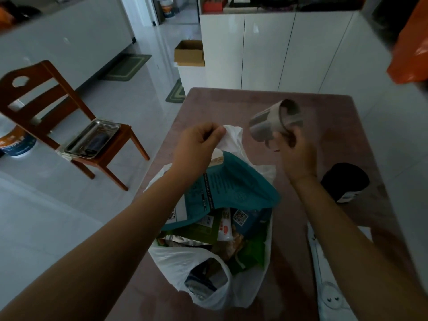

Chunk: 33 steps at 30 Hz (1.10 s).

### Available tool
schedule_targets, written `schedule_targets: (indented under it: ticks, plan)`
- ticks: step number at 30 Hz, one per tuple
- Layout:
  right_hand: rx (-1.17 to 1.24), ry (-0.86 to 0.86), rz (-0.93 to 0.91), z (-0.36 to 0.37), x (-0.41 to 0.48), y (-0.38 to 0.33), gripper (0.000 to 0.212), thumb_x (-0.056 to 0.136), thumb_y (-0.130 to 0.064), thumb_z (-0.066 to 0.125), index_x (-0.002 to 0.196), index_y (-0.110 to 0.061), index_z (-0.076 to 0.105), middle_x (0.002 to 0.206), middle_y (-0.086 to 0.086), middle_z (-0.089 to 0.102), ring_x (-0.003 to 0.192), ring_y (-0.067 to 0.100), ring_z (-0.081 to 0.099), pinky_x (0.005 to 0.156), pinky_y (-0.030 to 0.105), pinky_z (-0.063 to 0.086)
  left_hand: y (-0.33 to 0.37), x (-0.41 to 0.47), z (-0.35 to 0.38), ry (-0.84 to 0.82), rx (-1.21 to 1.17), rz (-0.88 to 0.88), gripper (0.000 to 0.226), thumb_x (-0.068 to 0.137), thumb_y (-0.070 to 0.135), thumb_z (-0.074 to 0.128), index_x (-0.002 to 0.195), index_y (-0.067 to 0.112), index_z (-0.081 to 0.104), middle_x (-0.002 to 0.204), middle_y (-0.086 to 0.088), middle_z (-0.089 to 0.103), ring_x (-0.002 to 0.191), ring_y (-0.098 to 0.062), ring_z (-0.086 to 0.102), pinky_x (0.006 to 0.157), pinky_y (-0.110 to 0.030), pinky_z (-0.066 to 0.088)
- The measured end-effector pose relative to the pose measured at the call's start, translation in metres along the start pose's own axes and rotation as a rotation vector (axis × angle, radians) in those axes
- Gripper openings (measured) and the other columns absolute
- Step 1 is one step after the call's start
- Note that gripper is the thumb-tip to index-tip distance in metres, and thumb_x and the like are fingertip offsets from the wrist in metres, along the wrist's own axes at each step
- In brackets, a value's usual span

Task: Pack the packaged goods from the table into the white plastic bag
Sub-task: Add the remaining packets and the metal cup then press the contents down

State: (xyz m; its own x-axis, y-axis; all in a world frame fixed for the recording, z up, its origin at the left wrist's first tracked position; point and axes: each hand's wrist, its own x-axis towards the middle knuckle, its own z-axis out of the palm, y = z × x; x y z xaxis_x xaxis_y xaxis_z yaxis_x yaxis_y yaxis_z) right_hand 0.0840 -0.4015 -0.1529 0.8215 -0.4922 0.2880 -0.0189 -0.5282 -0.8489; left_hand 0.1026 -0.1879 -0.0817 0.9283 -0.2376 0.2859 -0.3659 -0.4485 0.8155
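The white plastic bag (245, 290) stands on the pink-brown table (328, 126), full of packaged goods. A large teal pouch (229, 186) sticks out of its top, above several smaller green and blue packets. My left hand (196, 147) pinches the bag's far handle and lifts it. My right hand (294, 154) holds a grey cylindrical package (271, 121) in the air above the table, just right of the bag's opening. A black cylindrical tub (345, 181) with a white label lies on the table to the right.
A white power strip (328, 295) lies at the table's near right edge. A wooden chair (46, 107) with a metal tray (92, 142) stands on the left floor. White cabinets (278, 47) and a cardboard box (190, 53) are behind the table. An orange bag (412, 54) hangs at upper right.
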Motion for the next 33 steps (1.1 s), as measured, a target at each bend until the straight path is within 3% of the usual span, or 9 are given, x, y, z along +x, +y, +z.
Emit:
schedule_targets:
  ticks: [2, 5, 9, 11, 16, 25, 28, 30, 33]
  plan:
    - [0.194, 0.066, -0.132, -0.039, -0.033, -0.039, 0.017, 0.087, -0.045, 0.055, 0.100, -0.035, 0.058, 0.090, -0.022, 0.063, 0.082, -0.006, 0.060, 0.066, 0.007, 0.046, 0.000, 0.005, -0.002, -0.018, -0.035, -0.020, 0.024, 0.091, 0.027, 0.055, 0.071, 0.019, 0.066, 0.058, 0.006, 0.056, 0.050, 0.000, 0.046, 0.053, -0.014, 0.040]
    - [0.297, -0.039, -0.320, -0.067, -0.087, -0.082, 0.014, 0.088, -0.047, 0.056, 0.100, -0.040, 0.057, 0.093, -0.019, 0.064, 0.085, -0.001, 0.062, 0.069, 0.012, 0.050, 0.004, 0.014, -0.007, -0.084, -0.037, -0.029, 0.023, 0.090, 0.027, 0.057, 0.069, 0.026, 0.067, 0.057, 0.007, 0.059, 0.048, 0.001, 0.049, 0.053, -0.012, 0.042]
    - [-0.078, -0.367, -0.301, -0.041, -0.128, -0.091, 0.023, 0.088, -0.041, 0.059, 0.094, -0.019, 0.058, 0.089, -0.005, 0.057, 0.081, 0.006, 0.054, 0.070, 0.014, 0.046, 0.010, 0.023, -0.010, -0.128, -0.045, -0.067, 0.022, 0.090, 0.027, 0.058, 0.069, 0.029, 0.065, 0.058, 0.009, 0.063, 0.048, 0.006, 0.052, 0.049, -0.005, 0.043]
    - [-0.308, -0.453, -0.244, -0.017, -0.128, -0.092, 0.029, 0.092, -0.042, 0.051, 0.106, -0.017, 0.057, 0.104, 0.002, 0.058, 0.096, 0.015, 0.054, 0.081, 0.026, 0.050, 0.010, 0.023, -0.011, -0.147, -0.099, -0.089, 0.020, 0.089, 0.026, 0.059, 0.070, 0.025, 0.067, 0.061, 0.007, 0.062, 0.048, 0.006, 0.052, 0.049, -0.004, 0.043]
    - [-0.548, -0.345, -0.235, 0.031, -0.103, -0.107, 0.039, 0.096, -0.044, 0.041, 0.125, -0.019, 0.047, 0.122, 0.012, 0.052, 0.112, 0.030, 0.051, 0.088, 0.039, 0.050, 0.004, 0.025, -0.021, -0.167, -0.204, -0.122, 0.022, 0.088, 0.028, 0.060, 0.068, 0.023, 0.069, 0.058, 0.009, 0.069, 0.053, -0.004, 0.064, 0.050, -0.015, 0.049]
    - [-0.735, -0.428, -0.195, 0.069, -0.100, -0.108, 0.049, 0.098, -0.042, 0.039, 0.137, -0.014, 0.032, 0.134, 0.020, 0.042, 0.117, 0.036, 0.049, 0.096, 0.042, 0.044, 0.003, 0.014, -0.035, -0.258, -0.079, -0.007, 0.028, 0.090, 0.024, 0.059, 0.064, 0.032, 0.068, 0.060, 0.019, 0.066, 0.057, 0.006, 0.058, 0.059, -0.016, 0.044]
    - [-0.648, -0.482, -0.185, 0.059, -0.093, -0.104, 0.065, 0.094, -0.052, 0.038, 0.144, -0.015, 0.021, 0.144, 0.016, 0.039, 0.127, 0.035, 0.044, 0.104, 0.046, 0.041, 0.010, -0.008, -0.034, -0.185, 0.187, 0.131, 0.010, 0.090, 0.022, 0.057, 0.091, 0.026, 0.066, 0.094, 0.013, 0.069, 0.093, -0.005, 0.061, 0.081, -0.026, 0.044]
    - [-0.543, -0.480, -0.169, 0.046, -0.085, -0.101, 0.067, 0.088, -0.056, 0.029, 0.144, -0.021, 0.021, 0.136, 0.010, 0.048, 0.113, 0.030, 0.055, 0.094, 0.044, 0.049, 0.014, -0.041, -0.027, -0.100, 0.377, 0.297, 0.037, 0.086, 0.031, 0.059, 0.121, 0.017, 0.056, 0.130, -0.003, 0.054, 0.121, -0.019, 0.046, 0.103, -0.034, 0.033]
    - [-0.471, -0.494, -0.165, 0.034, -0.075, -0.092, 0.060, 0.090, -0.052, 0.031, 0.143, -0.024, 0.026, 0.136, 0.008, 0.049, 0.113, 0.027, 0.055, 0.098, 0.042, 0.048, 0.015, -0.097, -0.016, -0.262, 0.443, 0.501, 0.065, 0.082, 0.060, 0.052, 0.131, 0.018, 0.044, 0.132, -0.002, 0.045, 0.120, -0.017, 0.041, 0.104, -0.035, 0.034]
